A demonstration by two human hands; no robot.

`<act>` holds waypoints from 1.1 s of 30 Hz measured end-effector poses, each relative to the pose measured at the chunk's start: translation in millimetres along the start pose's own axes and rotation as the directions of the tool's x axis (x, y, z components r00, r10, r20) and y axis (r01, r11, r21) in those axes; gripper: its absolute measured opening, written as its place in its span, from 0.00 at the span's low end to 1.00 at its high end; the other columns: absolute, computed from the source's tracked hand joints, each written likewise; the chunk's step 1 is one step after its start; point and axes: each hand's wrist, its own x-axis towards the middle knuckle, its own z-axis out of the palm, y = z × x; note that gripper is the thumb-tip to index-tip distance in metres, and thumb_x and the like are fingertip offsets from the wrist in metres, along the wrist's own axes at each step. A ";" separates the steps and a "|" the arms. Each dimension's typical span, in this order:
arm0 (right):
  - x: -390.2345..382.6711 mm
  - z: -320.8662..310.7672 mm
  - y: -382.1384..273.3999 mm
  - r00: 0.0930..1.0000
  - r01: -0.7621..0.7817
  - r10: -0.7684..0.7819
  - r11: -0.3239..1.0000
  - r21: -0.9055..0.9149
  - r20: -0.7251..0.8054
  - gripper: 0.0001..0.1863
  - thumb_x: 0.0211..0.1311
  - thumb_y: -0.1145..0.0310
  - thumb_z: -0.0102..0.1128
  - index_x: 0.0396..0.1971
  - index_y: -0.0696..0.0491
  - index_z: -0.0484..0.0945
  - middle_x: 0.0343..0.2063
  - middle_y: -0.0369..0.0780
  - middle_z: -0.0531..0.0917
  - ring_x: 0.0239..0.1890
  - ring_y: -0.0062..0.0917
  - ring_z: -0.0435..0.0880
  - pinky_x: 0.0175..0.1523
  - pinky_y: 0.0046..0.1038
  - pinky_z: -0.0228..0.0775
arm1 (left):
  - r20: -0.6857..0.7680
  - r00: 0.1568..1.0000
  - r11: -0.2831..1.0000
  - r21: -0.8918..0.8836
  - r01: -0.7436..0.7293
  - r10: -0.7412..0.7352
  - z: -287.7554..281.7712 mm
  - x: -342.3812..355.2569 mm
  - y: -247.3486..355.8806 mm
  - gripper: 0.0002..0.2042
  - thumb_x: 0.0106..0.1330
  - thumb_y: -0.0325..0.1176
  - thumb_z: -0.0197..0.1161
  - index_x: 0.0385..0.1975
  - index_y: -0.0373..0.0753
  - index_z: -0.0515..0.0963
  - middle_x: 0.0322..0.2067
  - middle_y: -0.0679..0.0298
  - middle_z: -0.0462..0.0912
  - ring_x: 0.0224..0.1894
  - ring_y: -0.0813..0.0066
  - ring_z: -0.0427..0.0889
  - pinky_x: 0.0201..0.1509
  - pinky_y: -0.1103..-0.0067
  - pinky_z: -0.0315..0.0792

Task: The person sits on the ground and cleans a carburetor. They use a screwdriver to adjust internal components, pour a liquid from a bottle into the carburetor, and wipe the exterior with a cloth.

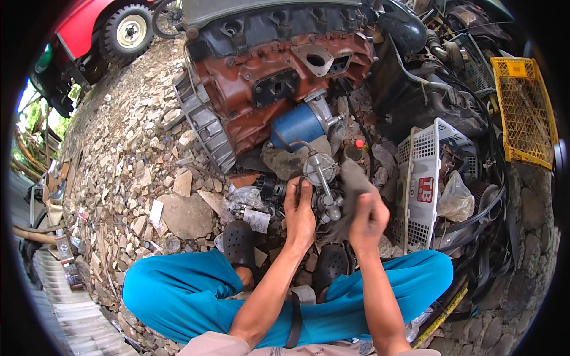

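Two bare hands meet at a silvery metal part (313, 173) with a round top and a bent pipe, which is just beyond a pair of dark clogs (239, 243) and in front of a red-brown engine block (219, 77). The left hand (300, 216) has thumb and fingertips closed on the part's left edge, likely to steady it, as its lumpy shape would hardly stand firm by itself on rubble (142, 136). The right hand (367, 219) is clamped round a dark grey cloth (355, 181) at the part's right side (both are blurred, so I cannot tell whether the cloth presses the metal or only passes close by). The blue trousers (178, 291) spread wide at the knees, probably to give both forearms a free path between them. Beyond the part, a blue cylinder (297, 126) joins the engine's side through a grey bracket (320, 107). On the right stands a white crate (436, 184), near the right hand, presumably to keep loose pieces and a clear plastic bag (456, 197) off the stones.
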 end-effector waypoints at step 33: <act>7.9 -17.9 3.0 0.927 -0.355 0.350 0.701 0.619 0.135 0.14 0.63 0.79 0.56 0.47 0.66 0.80 0.40 0.42 0.86 0.40 0.23 0.85 0.48 0.25 0.77 | 0.065 0.980 0.887 -0.417 0.199 -0.190 -3.7 10.4 35.3 0.28 0.72 0.59 0.50 0.56 0.40 0.72 0.50 0.64 0.80 0.52 0.69 0.79 0.57 0.69 0.73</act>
